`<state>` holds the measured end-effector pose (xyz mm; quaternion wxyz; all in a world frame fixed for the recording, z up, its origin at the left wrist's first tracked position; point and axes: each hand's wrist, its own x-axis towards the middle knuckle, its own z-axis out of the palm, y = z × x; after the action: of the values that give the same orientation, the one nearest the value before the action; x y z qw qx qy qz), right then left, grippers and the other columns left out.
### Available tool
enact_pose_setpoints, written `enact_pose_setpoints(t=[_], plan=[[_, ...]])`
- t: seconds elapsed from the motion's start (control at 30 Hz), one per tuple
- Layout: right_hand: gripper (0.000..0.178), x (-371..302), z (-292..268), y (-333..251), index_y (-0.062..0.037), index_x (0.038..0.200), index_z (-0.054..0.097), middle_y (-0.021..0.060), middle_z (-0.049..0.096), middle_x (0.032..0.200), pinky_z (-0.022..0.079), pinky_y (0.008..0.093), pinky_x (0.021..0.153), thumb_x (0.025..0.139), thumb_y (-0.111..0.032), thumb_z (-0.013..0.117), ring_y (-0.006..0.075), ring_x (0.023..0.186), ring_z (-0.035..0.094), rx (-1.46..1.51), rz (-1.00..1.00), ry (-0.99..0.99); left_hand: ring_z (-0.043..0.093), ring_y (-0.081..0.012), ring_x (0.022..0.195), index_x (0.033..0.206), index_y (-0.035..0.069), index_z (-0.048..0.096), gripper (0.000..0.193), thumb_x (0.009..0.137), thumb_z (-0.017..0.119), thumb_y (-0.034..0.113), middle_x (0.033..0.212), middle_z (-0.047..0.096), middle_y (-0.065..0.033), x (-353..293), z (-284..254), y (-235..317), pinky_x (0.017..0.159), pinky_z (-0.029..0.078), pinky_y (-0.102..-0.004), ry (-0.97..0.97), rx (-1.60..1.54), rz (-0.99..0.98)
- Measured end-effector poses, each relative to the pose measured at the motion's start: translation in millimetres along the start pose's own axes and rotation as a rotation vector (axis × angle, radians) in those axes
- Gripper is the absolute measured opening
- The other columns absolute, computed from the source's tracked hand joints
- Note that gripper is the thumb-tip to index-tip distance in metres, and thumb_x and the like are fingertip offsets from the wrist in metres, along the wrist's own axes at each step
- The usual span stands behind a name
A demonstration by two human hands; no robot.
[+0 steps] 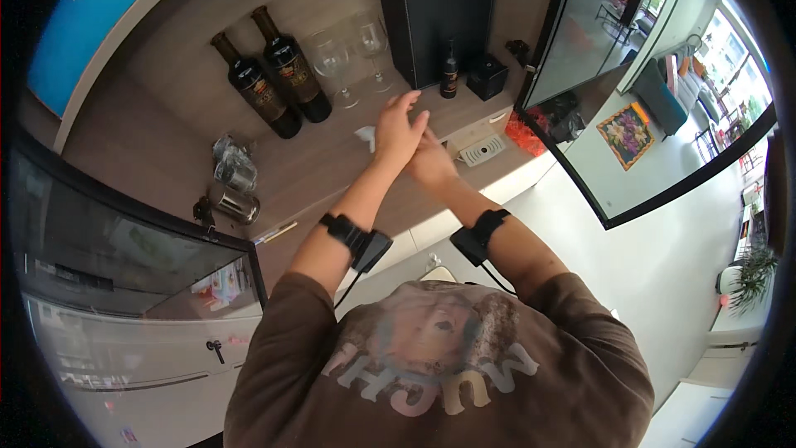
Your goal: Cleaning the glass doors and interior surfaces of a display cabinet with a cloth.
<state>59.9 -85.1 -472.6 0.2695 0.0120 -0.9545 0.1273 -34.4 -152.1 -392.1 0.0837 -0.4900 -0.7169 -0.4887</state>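
Your left hand lies flat over your right hand, both held above the pale wooden surface; the left grip is open and empty, the right's I cannot tell. A small crumpled white cloth rests just beside them, soft and wrinkled, near two clear stemmed glasses and two dark glossy bottles.

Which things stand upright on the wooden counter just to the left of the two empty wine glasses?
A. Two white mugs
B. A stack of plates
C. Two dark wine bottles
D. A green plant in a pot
C: two dark wine bottles stand side by side, left of the wine glasses on the wooden counter.
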Motion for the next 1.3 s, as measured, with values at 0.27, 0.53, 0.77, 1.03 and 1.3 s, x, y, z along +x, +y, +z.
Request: enact_pose_setpoints(t=[0.27,0.53,0.77,1.03,1.3], plan=[[0.042,-18.1,-36.5,22.9,-0.0193,0.127,0.063,0.0025,0.051,0.142,0.018,0.051,0.12,0.086,-0.011,0.059,0.0256,0.143,0.034,-0.183,0.244,-0.076,0.066,-0.0326,0.105,0.126,0.001,0.061,0.071,0.07,0.083,0.04,0.113,0.069,-0.0197,74.7,83.2,12.1,0.088,0.053,-0.0414,-0.096,0.187,-0.317],[0.046,-18.8,-28.3,27.5,-0.0189,0.131,0.061,0.0035,0.053,0.139,0.021,0.0533,0.118,0.085,-0.011,0.06,0.028,0.141,0.036,-0.16,0.186,-0.037,0.065,-0.0386,0.102,0.109,0.005,0.063,0.045,0.078,0.078,0.034,0.105,0.068,-0.0191,59.3,86.5,7.3,0.084,0.053,-0.0473,0.062,0.173,-0.332],[0.033,-15.6,-19.4,26.4,-0.0228,0.13,0.062,0.0006,0.054,0.141,0.024,0.0518,0.116,0.099,-0.021,0.05,0.03,0.138,0.042,-0.093,0.16,0.137,0.068,-0.0348,0.082,0.102,0.005,0.063,0.049,0.079,0.076,0.045,0.086,0.07,-0.0159,-13.2,-32.0,-29.8,0.071,0.052,-0.0474,0.198,0.286,-0.418],[0.035,-12.4,-20.8,21.7,-0.0215,0.132,0.061,0.0015,0.054,0.143,0.024,0.0493,0.114,0.099,-0.02,0.05,0.0295,0.137,0.043,-0.104,0.145,0.148,0.063,-0.0419,0.098,0.106,0.0,0.059,0.04,0.084,0.075,0.029,0.1,0.065,-0.0222,-67.1,-165.4,-92.3,0.079,0.051,-0.0506,0.51,0.535,-0.715],[0.034,-11.7,-20.2,20.4,-0.0208,0.131,0.061,0.0014,0.054,0.141,0.026,0.0485,0.114,0.099,-0.021,0.051,0.029,0.135,0.044,-0.106,0.135,0.143,0.062,-0.0413,0.1,0.113,0.0,0.055,0.039,0.082,0.075,0.013,0.108,0.061,-0.0204,-43.2,-183.0,-135.6,0.08,0.051,-0.0507,0.658,0.601,-0.741]])
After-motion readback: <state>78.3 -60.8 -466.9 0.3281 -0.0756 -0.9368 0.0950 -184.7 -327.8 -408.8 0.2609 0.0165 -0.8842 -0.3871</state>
